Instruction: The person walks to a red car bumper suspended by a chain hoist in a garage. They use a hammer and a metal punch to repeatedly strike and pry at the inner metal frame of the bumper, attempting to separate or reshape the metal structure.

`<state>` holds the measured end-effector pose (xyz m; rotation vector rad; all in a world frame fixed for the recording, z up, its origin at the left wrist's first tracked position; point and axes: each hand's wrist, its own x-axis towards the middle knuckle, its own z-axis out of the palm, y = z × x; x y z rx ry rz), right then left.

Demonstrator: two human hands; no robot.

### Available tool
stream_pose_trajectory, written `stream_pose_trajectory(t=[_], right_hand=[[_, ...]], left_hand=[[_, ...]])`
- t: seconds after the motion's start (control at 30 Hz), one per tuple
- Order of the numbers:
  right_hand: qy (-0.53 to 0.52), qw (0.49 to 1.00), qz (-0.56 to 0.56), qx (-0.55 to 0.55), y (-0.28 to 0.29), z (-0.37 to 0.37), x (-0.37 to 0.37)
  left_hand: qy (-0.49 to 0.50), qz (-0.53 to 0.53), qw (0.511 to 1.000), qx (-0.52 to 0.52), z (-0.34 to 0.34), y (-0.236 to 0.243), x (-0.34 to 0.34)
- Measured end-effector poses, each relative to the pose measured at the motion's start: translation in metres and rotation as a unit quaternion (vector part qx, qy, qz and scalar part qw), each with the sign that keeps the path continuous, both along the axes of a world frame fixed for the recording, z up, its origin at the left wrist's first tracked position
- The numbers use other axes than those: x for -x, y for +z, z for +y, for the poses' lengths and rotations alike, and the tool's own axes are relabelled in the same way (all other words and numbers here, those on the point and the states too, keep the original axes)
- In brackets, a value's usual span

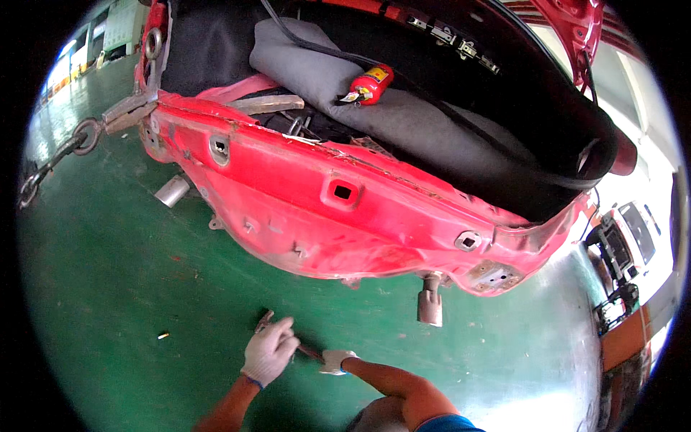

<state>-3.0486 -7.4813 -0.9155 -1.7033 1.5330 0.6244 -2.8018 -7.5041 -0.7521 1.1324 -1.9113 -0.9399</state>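
1. Squeezing the hammer (pixel 264 322) handle, the right hand (pixel 336 361) is closed; the left hand's (pixel 269 351) grip is unclear.
2. The hammer is over the green floor (pixel 144 281).
3. Chain (pixel 65 149) is hooked on; red car panel (pixel 288 189) looks bent.

Red bodywork (pixel 281 191), green floor (pixel 129 273)
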Motion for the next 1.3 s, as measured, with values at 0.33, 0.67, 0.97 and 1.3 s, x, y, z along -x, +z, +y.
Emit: stream_pose_trajectory(t=[0.33, 0.67, 0.97, 1.3], right_hand=[[0.051, 0.994, -0.051, 0.087, -0.105, 0.0, 0.016], [-0.009, 0.996, -0.026, 0.082, -0.039, 0.004, 0.059], [-0.004, 0.997, -0.004, 0.078, -0.017, 0.0, 0.075], [0.039, 0.996, 0.003, 0.08, -0.045, 0.001, 0.056]], left_hand=[[-0.039, -0.144, 0.934, 0.325, -0.027, 0.16, 0.126], [0.029, -0.142, 0.927, 0.347, -0.03, 0.145, 0.174], [0.056, -0.104, 0.935, 0.334, -0.022, 0.14, 0.174], [0.029, -0.119, 0.95, 0.287, -0.02, 0.148, 0.168]])
